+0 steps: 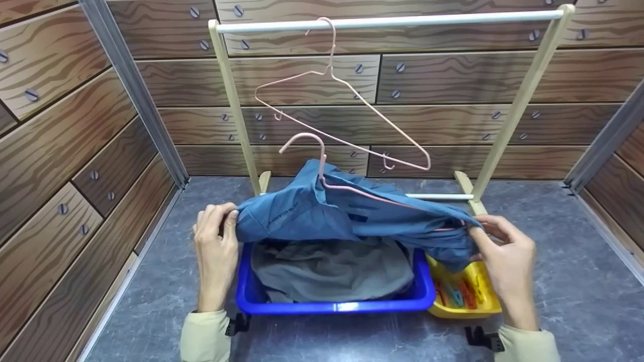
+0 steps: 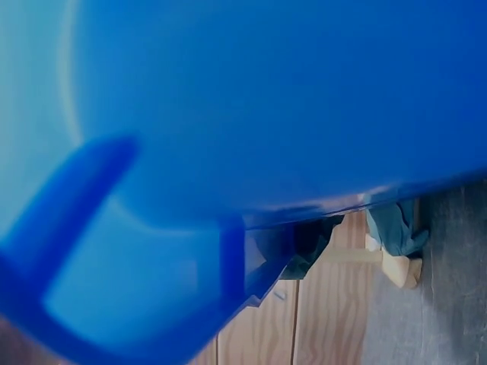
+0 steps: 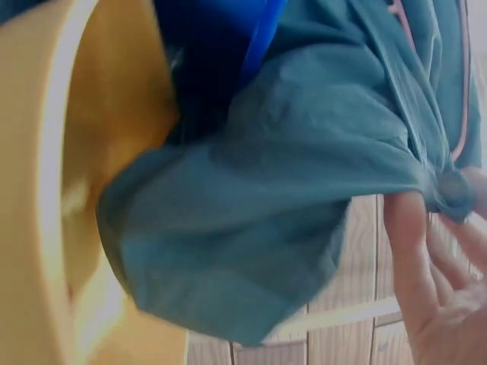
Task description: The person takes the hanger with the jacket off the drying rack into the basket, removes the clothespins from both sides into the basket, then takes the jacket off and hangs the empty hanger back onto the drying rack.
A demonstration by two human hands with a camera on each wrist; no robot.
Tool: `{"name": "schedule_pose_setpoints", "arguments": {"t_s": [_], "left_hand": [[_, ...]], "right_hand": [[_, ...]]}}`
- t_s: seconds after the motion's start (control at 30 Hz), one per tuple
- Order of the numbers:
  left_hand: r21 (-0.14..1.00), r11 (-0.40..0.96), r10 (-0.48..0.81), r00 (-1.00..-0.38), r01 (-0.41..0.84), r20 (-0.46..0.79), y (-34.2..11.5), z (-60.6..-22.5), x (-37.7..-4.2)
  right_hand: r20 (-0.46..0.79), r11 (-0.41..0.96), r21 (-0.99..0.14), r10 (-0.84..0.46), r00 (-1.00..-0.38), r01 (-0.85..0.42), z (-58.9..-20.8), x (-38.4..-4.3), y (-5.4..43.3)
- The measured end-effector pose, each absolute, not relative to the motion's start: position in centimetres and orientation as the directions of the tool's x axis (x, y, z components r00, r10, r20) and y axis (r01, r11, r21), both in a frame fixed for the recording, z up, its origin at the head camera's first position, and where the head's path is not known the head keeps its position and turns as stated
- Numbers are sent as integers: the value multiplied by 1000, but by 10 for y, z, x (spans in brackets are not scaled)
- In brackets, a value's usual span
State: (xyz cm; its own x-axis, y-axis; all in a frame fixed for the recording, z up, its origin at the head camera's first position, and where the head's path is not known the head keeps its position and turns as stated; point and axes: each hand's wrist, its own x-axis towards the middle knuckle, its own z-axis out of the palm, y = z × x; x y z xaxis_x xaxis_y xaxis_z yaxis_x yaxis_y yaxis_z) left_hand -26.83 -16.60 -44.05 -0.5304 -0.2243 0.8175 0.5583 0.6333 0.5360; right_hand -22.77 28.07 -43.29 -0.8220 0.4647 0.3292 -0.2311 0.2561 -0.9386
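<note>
A blue shirt [image 1: 322, 221] is spread between both hands on a pink hanger [image 1: 323, 156]. The hanger's hook sticks up through the neck opening, and one arm of it shows along the right side. My left hand [image 1: 216, 244] grips the shirt's left end between thumb and fingers. At the other end, my right hand [image 1: 508, 256] pinches the cloth near the hanger's tip; in the right wrist view its fingers [image 3: 407, 228] hold the bunched fabric. The left wrist view shows mostly the blue tub's side [image 2: 304, 114]; the left hand is out of that view.
Below the shirt stands a blue tub [image 1: 332, 307] with grey cloth [image 1: 337, 271] in it. A yellow basket [image 1: 465, 314] of clothespins [image 1: 468, 296] sits to its right. Behind, a second pink hanger [image 1: 387, 120] hangs from a rack's white bar [image 1: 443, 20]. Wood-patterned walls surround this.
</note>
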Motion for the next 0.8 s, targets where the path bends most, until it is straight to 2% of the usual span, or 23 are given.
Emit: {"name": "schedule_pose_setpoints", "arguments": {"t_s": [0.17,0.37,0.53,0.8], "left_hand": [[535,647,-235,-525,544,818,-164,-440,-267],[536,643,-240,-521,547,819,-163,-439,-268],[534,634,-226,-526,560,820,-162,-439,-267],[480,606,-177,-481,634,859,-161,-439,-267]], "right_hand": [[229,-33,-960,473,-851,-277,-425,-225,276],[170,-172,-944,483,-859,-283,-425,-225,276],[146,-175,-945,530,-836,-276,-427,-227,272],[200,-8,-968,580,-790,-251,-431,-228,269]]}}
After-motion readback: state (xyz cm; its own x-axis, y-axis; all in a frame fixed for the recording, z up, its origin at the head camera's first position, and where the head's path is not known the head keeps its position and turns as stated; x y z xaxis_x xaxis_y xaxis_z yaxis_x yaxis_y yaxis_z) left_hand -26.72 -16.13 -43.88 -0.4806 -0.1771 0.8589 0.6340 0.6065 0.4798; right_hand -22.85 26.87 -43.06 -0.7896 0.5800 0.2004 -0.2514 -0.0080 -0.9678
